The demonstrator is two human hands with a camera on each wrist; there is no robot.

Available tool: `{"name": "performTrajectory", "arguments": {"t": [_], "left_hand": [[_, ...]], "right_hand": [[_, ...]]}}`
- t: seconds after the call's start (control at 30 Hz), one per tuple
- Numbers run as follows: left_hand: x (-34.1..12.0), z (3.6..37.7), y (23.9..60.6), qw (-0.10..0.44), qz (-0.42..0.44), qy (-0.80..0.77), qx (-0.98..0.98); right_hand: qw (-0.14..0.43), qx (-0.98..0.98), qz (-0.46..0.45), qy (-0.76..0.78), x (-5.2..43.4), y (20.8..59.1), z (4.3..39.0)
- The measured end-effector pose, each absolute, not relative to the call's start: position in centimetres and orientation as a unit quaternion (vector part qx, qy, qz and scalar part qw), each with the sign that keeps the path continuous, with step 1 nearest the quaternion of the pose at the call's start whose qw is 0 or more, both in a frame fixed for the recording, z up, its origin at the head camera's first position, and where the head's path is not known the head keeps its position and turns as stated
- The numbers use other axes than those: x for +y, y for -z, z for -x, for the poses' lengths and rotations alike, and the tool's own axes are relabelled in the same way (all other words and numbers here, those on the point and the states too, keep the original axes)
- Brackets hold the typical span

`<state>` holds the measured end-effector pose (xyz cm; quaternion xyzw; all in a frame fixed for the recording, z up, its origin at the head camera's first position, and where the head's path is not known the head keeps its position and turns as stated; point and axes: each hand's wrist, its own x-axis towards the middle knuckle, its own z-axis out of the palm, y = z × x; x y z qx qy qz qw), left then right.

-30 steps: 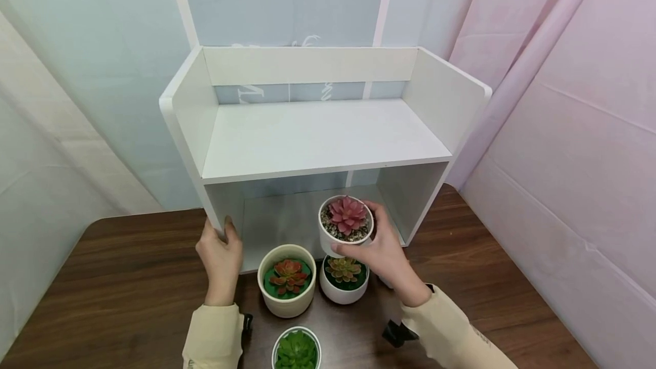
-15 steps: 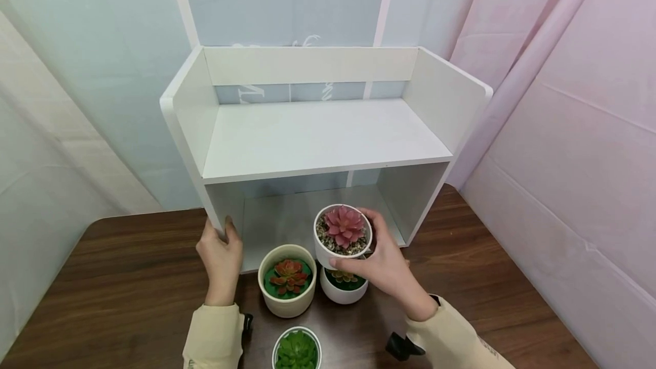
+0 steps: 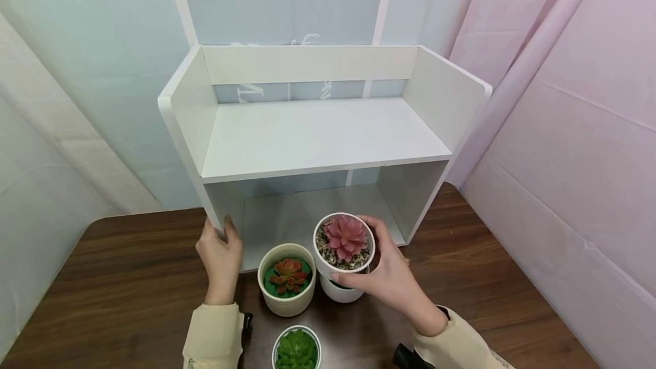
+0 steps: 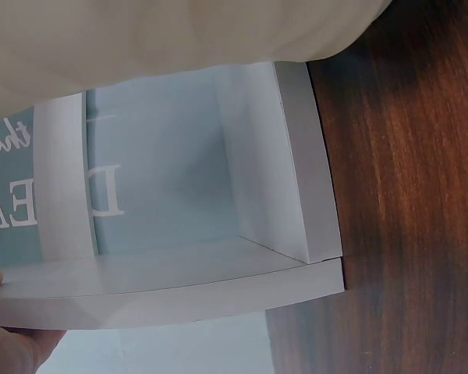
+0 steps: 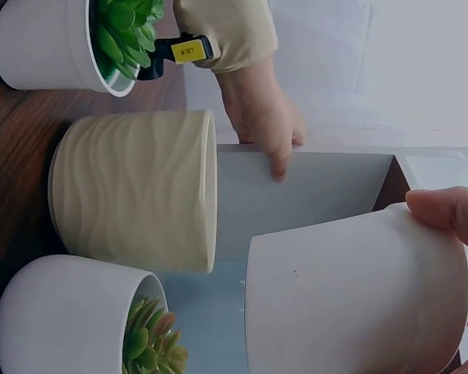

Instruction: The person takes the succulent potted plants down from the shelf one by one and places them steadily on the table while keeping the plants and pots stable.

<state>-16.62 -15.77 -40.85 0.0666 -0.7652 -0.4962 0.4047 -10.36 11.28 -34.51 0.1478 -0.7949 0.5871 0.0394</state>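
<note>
My right hand [image 3: 386,269] grips a white pot [image 5: 351,292] with a pink succulent [image 3: 346,238] and pebbles, thumb at the near rim, fingers round its right side. It is held above a lower white pot [image 3: 342,294], whose green and orange succulent [image 5: 152,339] shows in the right wrist view. Left of them stands a cream pot [image 3: 287,302] with wavy relief and a red-orange succulent [image 3: 290,277]. My left hand [image 3: 220,252] holds the front edge of the white shelf's left side panel [image 4: 179,300], thumb on the inner face.
A two-tier white shelf [image 3: 323,135] stands on the dark wooden table [image 3: 128,278]. Nearest me is a small white pot with a green succulent [image 3: 297,351]. Pale fabric [image 3: 574,175] hangs behind and at both sides.
My right hand has brought the pink succulent's pot toward me, out from over the lower shelf, so it now hides most of the low white pot's plant. My left hand keeps its place.
</note>
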Motion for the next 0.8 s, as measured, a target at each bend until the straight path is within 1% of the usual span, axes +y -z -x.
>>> {"name": "performTrajectory", "arguments": {"t": [0.23, 0.6, 0.8], "left_hand": [[-15.8, 16.7, 40.8, 0.405, -0.065, 0.498, -0.764], [-15.9, 16.7, 41.0, 0.404, -0.066, 0.498, -0.765], [-15.9, 16.7, 41.0, 0.402, -0.067, 0.496, -0.766]], "right_hand": [[0.054, -0.811, -0.149, -0.563, 11.6, 34.8, 9.6], [0.066, -0.814, -0.192, -0.544, 12.3, 35.8, 8.5], [0.069, -0.836, -0.187, -0.511, 12.6, 36.2, 7.8]]}}
